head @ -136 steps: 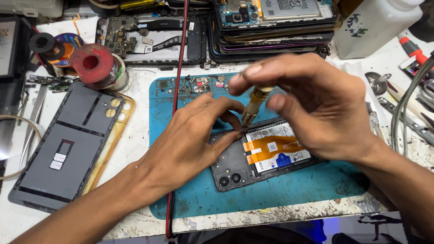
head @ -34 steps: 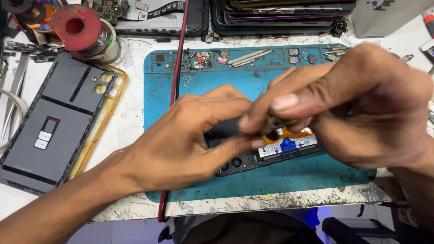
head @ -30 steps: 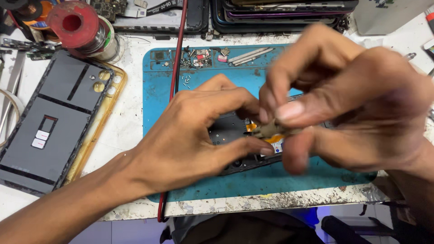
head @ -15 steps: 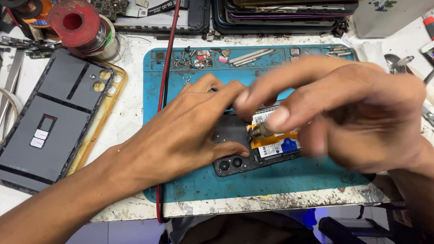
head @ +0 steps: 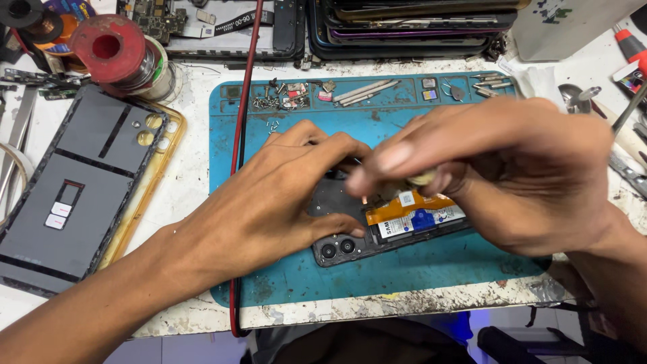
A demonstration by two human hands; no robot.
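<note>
An opened phone [head: 391, 232] lies on the blue work mat [head: 418, 269], its battery and orange flex strip showing. My left hand [head: 283, 195] rests on the phone's left part, fingers curled around it and holding it down. My right hand [head: 499, 168] hovers over the phone's middle, fingertips pinched on a small screwdriver handle [head: 421, 179] that is blurred and mostly hidden by the fingers. The tip sits near the phone's board.
A dark phone back cover in a yellow case [head: 81, 189] lies left. A red wire spool [head: 114, 54] stands at the back left. A red cable [head: 239, 135] crosses the mat's left edge. Loose screws and small parts [head: 290, 101] fill the mat's top tray. Stacked phones [head: 404, 27] sit behind.
My right hand has turned and shifted over the phone with the screwdriver, its fingers rolling the handle. My left hand has stayed on the phone. The view has drifted slightly.
</note>
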